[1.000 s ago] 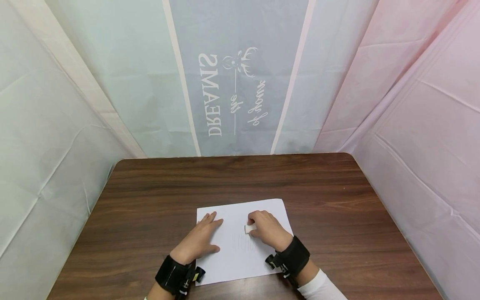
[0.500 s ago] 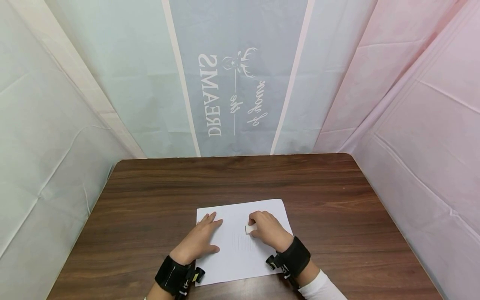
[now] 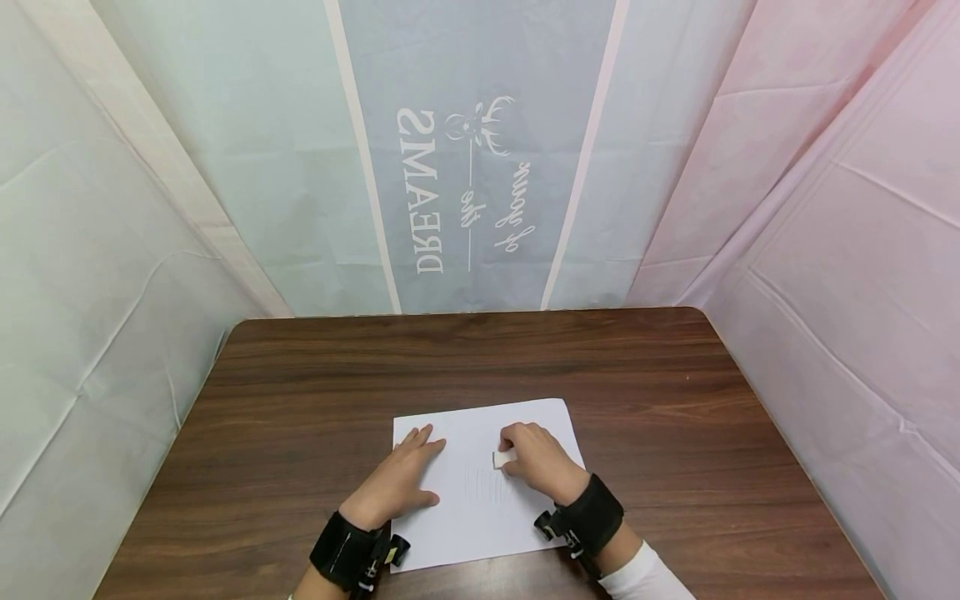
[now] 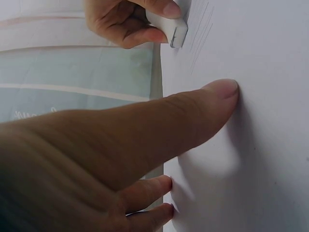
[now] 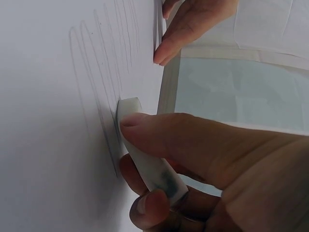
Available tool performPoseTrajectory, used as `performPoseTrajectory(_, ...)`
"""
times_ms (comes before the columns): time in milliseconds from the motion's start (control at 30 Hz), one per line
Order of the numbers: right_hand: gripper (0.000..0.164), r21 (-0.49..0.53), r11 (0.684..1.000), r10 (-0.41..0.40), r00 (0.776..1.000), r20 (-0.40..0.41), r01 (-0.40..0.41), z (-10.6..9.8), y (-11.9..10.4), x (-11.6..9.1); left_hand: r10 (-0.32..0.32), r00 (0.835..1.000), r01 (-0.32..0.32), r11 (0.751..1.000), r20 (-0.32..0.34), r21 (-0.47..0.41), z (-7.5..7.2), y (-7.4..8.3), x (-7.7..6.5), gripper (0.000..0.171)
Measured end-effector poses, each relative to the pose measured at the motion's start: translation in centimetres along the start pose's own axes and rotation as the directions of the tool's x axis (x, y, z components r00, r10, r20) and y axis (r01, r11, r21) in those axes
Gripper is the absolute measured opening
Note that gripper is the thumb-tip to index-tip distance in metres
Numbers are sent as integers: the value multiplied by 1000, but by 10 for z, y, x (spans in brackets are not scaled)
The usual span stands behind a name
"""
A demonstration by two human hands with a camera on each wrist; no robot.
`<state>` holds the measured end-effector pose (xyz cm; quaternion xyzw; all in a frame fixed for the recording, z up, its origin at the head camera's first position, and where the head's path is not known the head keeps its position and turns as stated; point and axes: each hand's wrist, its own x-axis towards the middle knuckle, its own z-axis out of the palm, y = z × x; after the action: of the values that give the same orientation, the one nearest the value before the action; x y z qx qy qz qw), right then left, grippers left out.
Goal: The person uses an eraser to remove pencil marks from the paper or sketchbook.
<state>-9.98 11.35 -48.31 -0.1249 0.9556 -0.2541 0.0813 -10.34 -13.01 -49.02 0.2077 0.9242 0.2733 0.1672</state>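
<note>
A white sheet of paper (image 3: 465, 533) lies on the wooden table, with a patch of thin pencil lines (image 3: 483, 485) near its middle. My right hand (image 3: 542, 458) pinches a white eraser (image 5: 154, 166) between thumb and fingers. In the right wrist view, one end of the eraser touches the paper beside the pencil lines. A dark smudge marks the other end. My left hand (image 3: 401, 477) rests on the left part of the sheet, fingers spread and thumb pointing toward the lines. In the left wrist view, its thumb (image 4: 193, 113) presses on the paper.
The brown wooden table (image 3: 660, 400) extends around the sheet on all sides. Pale curtains (image 3: 480, 167) hang behind it and along both sides, the back one bearing mirrored lettering. Each wrist wears a black band (image 3: 592, 515) with a small camera.
My right hand, with the eraser, has shifted very slightly to the right. The left hand and the paper have stayed in place.
</note>
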Motion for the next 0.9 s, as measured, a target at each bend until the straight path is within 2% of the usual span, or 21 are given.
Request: performPoseTrajectory(900, 20, -13, 1000, 10, 1000, -4, -10, -4, 5, -3, 2, 1000, -2, 1000, 8, 2, -1, 1, -1, 76)
